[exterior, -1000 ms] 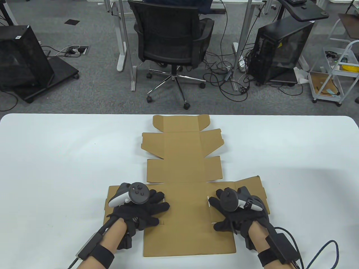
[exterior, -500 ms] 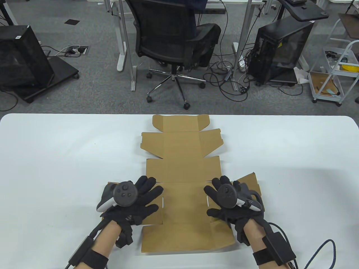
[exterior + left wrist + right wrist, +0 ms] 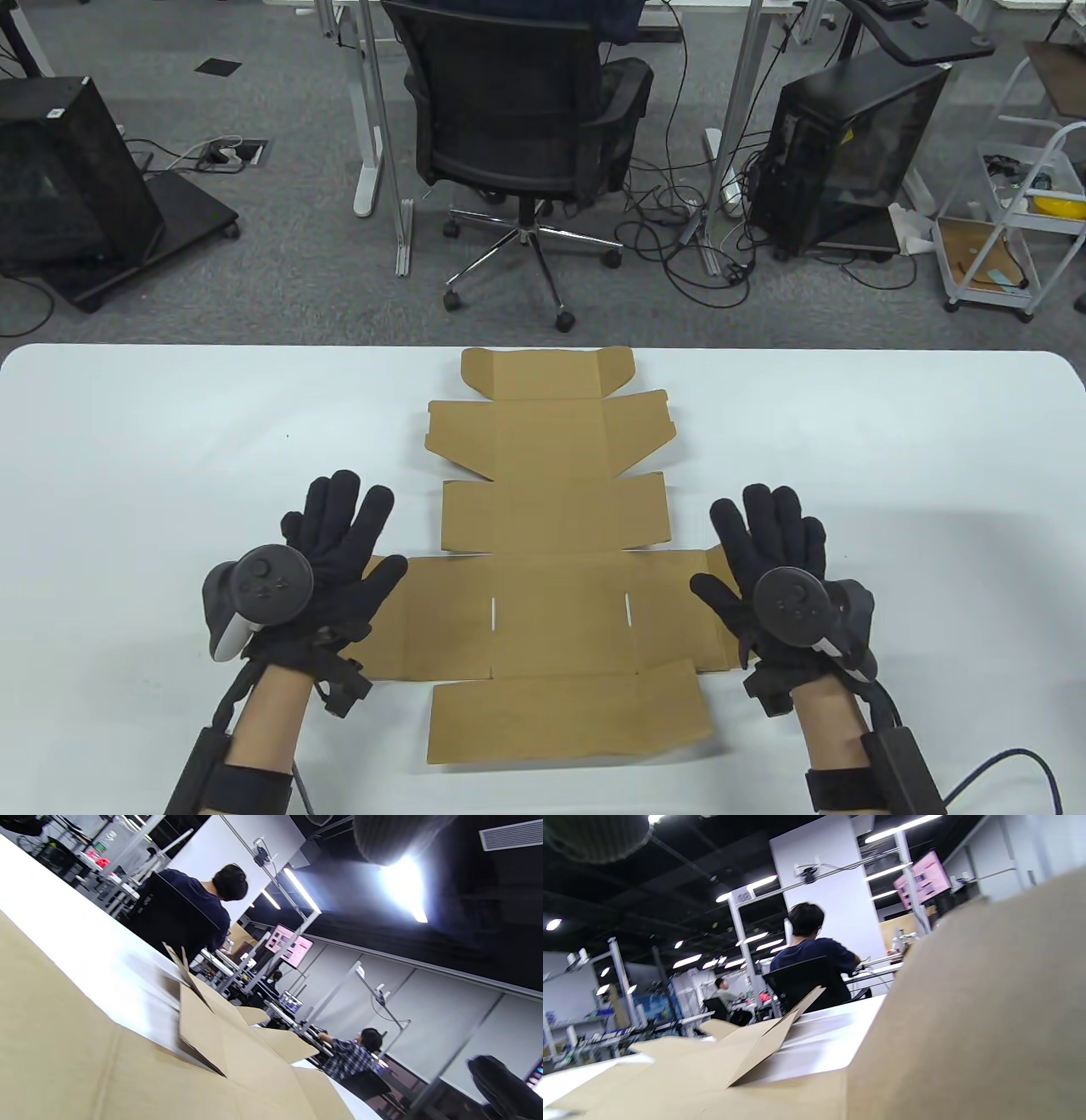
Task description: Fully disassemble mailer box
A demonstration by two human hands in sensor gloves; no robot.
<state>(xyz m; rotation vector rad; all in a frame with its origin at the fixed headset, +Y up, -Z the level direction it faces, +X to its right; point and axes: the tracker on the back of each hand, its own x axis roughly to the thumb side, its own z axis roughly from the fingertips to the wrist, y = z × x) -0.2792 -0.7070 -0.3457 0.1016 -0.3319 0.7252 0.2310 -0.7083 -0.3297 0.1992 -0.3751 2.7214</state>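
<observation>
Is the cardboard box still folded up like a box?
No, the mailer box lies spread open as one flat sheet on the white table.

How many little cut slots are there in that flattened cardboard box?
2, both in the mailer box panel between the hands: the left slot and the right slot. More may hide under the hands.

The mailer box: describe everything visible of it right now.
The mailer box is plain brown corrugated cardboard, opened into one flat blank on the white table, its length running away from the person. Creases divide it into panels with side flaps; two short slits mark the wide panel. The wrist views show some flaps slightly raised. The left hand and right hand, fingers spread, lie over its outer side flaps.
</observation>
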